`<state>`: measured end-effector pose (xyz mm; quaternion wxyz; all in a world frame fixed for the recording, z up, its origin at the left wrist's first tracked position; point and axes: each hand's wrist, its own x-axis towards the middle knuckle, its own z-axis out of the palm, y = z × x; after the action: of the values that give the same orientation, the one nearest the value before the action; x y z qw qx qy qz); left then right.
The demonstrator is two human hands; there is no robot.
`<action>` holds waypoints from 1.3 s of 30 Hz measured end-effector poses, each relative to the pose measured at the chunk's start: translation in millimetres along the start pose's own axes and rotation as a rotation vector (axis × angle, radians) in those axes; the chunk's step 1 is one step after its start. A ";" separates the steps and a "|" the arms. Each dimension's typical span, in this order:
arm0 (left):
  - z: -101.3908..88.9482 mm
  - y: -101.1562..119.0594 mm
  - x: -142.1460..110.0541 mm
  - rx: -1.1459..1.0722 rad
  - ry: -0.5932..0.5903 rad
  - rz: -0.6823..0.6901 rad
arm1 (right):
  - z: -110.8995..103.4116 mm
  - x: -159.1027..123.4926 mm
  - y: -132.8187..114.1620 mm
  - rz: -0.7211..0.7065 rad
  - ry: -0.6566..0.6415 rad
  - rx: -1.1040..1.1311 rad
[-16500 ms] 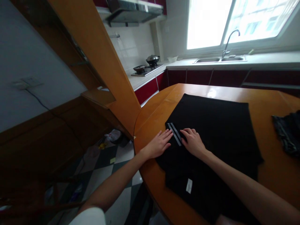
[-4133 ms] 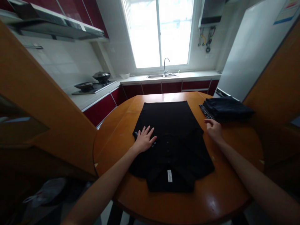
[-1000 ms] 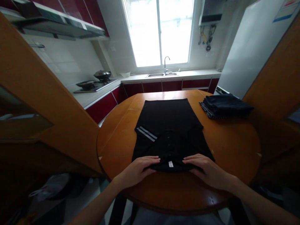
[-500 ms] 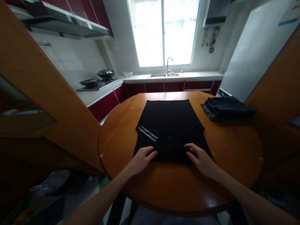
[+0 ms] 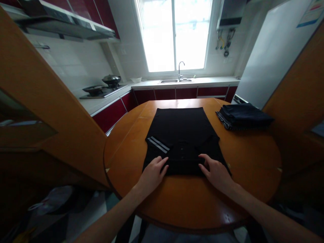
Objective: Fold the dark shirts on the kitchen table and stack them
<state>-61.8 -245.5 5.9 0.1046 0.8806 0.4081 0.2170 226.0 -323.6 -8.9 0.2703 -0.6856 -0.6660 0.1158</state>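
Observation:
A black shirt lies flat on the round wooden table, its sleeves folded inward. Two pale stripes mark the left sleeve, and small buttons show near the collar. My left hand rests on the shirt's near left part, thumb and fingers apart. On the near right part lies my right hand, its thumb and index finger also spread apart. Both hands touch the cloth close to its near edge, and neither grips it.
A stack of folded dark clothes sits at the table's right. Beyond the table runs a white counter with a sink and faucet. Pans stand on the stove at the left. A wooden door flanks the table's left side.
The fingers of both hands have opened a little from the cloth's near edge and lie flatter on it. The view has shifted slightly; the shirt stays in place.

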 end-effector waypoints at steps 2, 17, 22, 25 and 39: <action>-1.7 1.2 -1.6 0.093 0.007 0.013 | 0.0 -1.7 -0.9 -0.066 0.049 -0.038; 9.7 30.5 10.4 0.156 -0.273 0.393 | 25.0 -17.2 -36.7 -0.484 -0.057 -0.207; 11.4 25.3 9.0 0.153 -0.287 0.378 | 26.6 -17.7 -28.5 -0.465 -0.083 -0.205; 12.2 24.2 7.8 0.141 -0.280 0.369 | 23.9 -18.8 -25.0 -0.436 -0.084 -0.222; 11.5 9.2 -10.1 0.230 -0.243 0.303 | 19.1 -24.2 -2.9 -0.384 -0.073 -0.297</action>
<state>-56.0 -259.2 -3.9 0.0181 0.9577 0.2774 0.0748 211.5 -343.2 -28.0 0.1591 -0.5740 -0.8031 -0.0120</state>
